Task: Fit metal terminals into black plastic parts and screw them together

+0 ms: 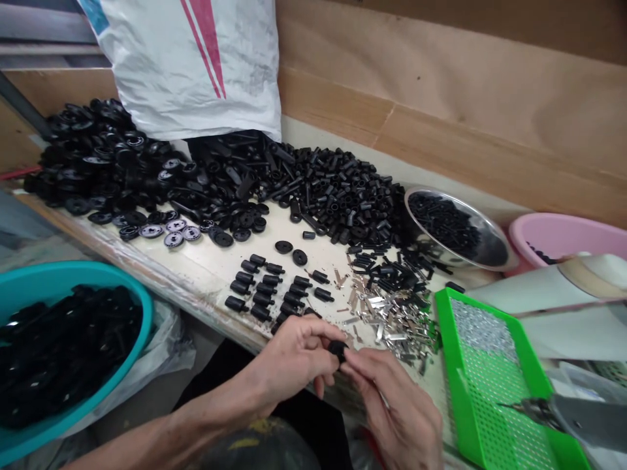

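My left hand (306,352) is closed around a small black plastic cylinder (337,350), held just over the table's front edge. The fingertips of my right hand (392,398) are pinched together at the near end of that cylinder; whatever they grip is too small or hidden to make out. Just beyond my left hand, several black cylinders with thin stems (262,297) lie in rough rows on the table. Two black discs (291,252) rest behind them. A scatter of small flat metal strips (392,320) is right of the rows, close to my right hand.
Heaps of black round parts (98,156) and short tubes (343,189) stretch along the back under a white sack (196,65). A steel bowl (494,251), a pink basin (578,225), a green tray (463,391) and a power screwdriver (578,414) are right; a teal tub (147,313) is left.
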Motion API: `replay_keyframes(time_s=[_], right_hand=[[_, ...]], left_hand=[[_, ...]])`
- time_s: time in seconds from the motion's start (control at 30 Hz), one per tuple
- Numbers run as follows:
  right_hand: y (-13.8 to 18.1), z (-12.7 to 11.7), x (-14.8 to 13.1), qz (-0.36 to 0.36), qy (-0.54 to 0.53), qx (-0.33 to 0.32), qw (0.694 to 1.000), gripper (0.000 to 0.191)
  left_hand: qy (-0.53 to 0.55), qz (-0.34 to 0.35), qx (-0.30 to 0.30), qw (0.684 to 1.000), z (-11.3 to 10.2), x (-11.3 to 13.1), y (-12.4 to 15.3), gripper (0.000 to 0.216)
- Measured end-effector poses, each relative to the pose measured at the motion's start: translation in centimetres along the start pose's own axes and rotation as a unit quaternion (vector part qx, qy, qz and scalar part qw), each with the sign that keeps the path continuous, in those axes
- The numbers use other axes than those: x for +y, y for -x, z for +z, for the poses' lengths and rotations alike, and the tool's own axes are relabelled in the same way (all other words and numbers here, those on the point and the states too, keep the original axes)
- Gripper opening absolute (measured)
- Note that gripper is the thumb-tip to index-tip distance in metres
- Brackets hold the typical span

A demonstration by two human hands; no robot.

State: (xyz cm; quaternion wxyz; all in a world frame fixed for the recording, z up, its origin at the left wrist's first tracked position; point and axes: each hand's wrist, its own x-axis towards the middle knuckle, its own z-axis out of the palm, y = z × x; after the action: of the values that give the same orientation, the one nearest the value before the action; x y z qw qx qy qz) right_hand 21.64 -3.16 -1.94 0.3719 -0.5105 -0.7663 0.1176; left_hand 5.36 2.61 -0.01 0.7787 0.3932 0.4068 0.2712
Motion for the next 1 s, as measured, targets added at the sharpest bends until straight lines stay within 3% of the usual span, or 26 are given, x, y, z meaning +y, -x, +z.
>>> replay_keyframes(time_s=[0.13,0.3,0.47,0.53,0.63,1.0], right_hand=[[-1.0,-0.6,0.5,0.074,-0.088,-0.071,0.991,0.013],[-0.7,-1.1,1.5,0.052,-0.142,-0.098,0.984,0.019],[0.7,-0.2,1.4,0.141,-0.105,0.014,0.984,0.008],[1.0,0.2,1.3,0.146,-0.114,0.045,0.982,0.017],[1.1,0.3,1.2,0.115,-0.129,0.024,0.985,0.027],[0.7,-0.4,1.0,0.086,-0.079,0.037,0.992,0.019]], left_hand=[[-0.012,-0.015,0.03,0.999,0.4,-0.5,-0.4,0.029],[0.025,-0.034,-0.016,0.999,0.5,-0.2,-0.4,0.024],[0.04,-0.036,-0.016,0.998,0.6,0.3,-0.2,0.03],[0.042,-0.029,-0.027,0.998,0.6,0.2,-0.2,0.03],[0.045,-0.029,-0.044,0.998,0.6,0.1,-0.3,0.029],[0.057,-0.02,-0.049,0.997,0.6,0.0,0.1,0.028]])
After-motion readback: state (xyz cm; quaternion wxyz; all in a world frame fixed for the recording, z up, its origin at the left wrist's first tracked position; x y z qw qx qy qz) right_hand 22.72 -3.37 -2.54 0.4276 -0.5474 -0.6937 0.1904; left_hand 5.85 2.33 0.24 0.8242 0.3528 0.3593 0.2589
